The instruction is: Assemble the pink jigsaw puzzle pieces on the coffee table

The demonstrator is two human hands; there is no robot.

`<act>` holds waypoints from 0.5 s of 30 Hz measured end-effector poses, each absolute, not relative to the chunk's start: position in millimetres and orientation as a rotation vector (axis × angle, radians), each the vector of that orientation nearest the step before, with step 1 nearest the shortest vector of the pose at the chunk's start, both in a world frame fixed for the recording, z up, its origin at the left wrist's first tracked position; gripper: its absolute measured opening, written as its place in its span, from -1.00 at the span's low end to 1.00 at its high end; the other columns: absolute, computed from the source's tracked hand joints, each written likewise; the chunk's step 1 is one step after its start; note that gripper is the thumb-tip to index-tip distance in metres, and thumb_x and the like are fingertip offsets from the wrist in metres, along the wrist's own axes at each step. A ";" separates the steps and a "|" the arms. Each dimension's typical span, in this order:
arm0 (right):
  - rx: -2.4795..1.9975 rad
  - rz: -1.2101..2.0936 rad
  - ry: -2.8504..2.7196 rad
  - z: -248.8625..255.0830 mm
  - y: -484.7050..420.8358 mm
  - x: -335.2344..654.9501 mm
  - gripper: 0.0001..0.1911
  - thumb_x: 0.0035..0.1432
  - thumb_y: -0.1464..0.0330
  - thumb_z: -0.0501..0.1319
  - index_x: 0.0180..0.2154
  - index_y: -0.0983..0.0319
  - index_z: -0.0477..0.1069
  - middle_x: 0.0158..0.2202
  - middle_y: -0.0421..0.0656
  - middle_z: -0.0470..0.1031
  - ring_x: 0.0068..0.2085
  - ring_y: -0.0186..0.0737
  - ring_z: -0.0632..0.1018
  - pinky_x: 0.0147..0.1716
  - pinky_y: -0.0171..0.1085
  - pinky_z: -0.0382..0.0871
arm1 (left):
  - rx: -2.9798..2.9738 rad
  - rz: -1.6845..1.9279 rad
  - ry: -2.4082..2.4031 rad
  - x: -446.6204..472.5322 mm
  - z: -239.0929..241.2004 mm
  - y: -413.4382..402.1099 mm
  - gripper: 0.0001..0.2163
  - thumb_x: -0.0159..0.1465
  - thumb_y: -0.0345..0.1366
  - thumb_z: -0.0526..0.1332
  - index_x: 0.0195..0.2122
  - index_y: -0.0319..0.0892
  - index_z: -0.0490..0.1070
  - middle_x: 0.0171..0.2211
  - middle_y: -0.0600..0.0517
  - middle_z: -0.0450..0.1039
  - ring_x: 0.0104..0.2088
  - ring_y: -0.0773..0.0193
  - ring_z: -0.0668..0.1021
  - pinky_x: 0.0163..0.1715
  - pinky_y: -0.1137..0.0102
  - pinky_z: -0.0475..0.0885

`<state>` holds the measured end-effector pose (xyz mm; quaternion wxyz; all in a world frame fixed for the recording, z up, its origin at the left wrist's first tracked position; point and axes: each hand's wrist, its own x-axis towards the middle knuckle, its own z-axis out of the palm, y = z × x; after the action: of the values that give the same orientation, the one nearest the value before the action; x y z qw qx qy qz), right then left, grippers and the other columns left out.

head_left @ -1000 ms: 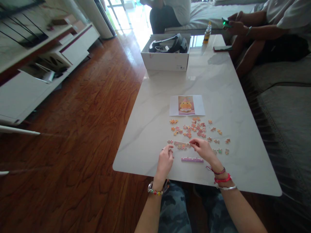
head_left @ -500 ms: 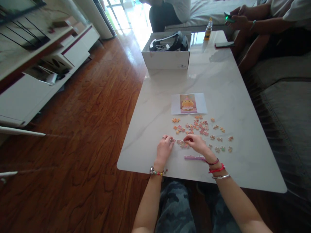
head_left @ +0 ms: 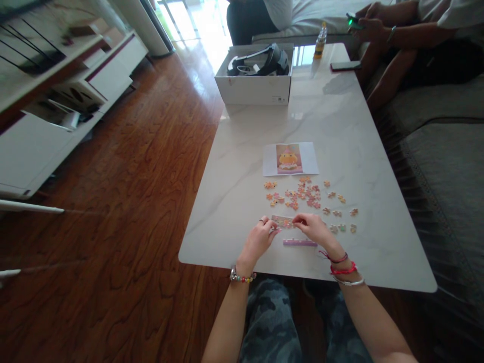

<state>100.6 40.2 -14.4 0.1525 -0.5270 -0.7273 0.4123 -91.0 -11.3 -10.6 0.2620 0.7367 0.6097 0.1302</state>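
Observation:
A short joined strip of puzzle pieces [head_left: 283,221] lies on the white marble table [head_left: 234,196] near its front edge. My left hand [head_left: 259,238] pinches the strip's left end. My right hand [head_left: 315,229] pinches its right end. A purple joined strip [head_left: 300,242] lies just in front of my hands, touched by neither hand. Several loose orange and pink pieces [head_left: 306,196] are scattered behind the hands. Beyond them lies a reference picture [head_left: 289,159] on a white sheet.
A white box [head_left: 254,88] holding a black headset stands at the table's far end, with a small bottle [head_left: 320,41] and a phone [head_left: 345,66] near it. Two other people sit at the far side; one holds a device. A grey sofa [head_left: 446,166] lies right, wooden floor left.
My left hand has gone from the single piece at the strip's left to the strip's end. My right hand has slid slightly right along the strip.

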 end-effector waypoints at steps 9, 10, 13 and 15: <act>-1.547 1.109 -2.091 -19.6 36.0 107.5 -0.86 -0.02 0.44 0.11 -0.45 0.24 0.46 -0.50 -0.16 0.50 -0.47 -0.31 0.45 -0.46 -0.37 0.25 | 2.047 0.232 1.719 -81.8 -17.1 -7.6 -0.88 0.23 -0.27 0.03 -0.28 -0.15 0.29 -0.25 0.01 0.30 -0.35 0.35 0.46 -0.37 0.48 0.35; -1.549 1.103 -2.087 -19.7 35.8 107.8 -0.86 -0.02 0.44 0.11 -0.45 0.24 0.46 -0.50 -0.16 0.50 -0.47 -0.31 0.45 -0.46 -0.37 0.25 | 2.048 0.244 1.718 -82.0 -17.8 -8.1 -0.88 0.23 -0.26 0.03 -0.28 -0.15 0.29 -0.25 0.01 0.30 -0.35 0.35 0.46 -0.37 0.48 0.35; -1.546 1.087 -2.082 -19.3 35.2 107.8 -0.85 -0.02 0.44 0.11 -0.44 0.24 0.46 -0.48 -0.16 0.50 -0.46 -0.31 0.45 -0.46 -0.37 0.25 | 2.057 0.275 1.710 -81.4 -20.0 -9.2 -0.87 0.24 -0.26 0.02 -0.28 -0.14 0.30 -0.25 0.02 0.31 -0.35 0.36 0.46 -0.37 0.49 0.34; -1.541 1.087 -2.079 -18.7 34.8 107.3 -0.85 -0.02 0.44 0.11 -0.44 0.23 0.46 -0.48 -0.17 0.50 -0.46 -0.31 0.46 -0.46 -0.36 0.25 | 2.059 0.286 1.700 -80.5 -21.4 -9.5 -0.87 0.24 -0.27 0.01 -0.30 -0.14 0.31 -0.26 0.02 0.32 -0.34 0.36 0.46 -0.37 0.49 0.34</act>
<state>107.3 34.8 -18.7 0.1665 -0.5414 -0.7303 0.3820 -80.5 -9.5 -21.4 0.2259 0.7469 0.6167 0.1037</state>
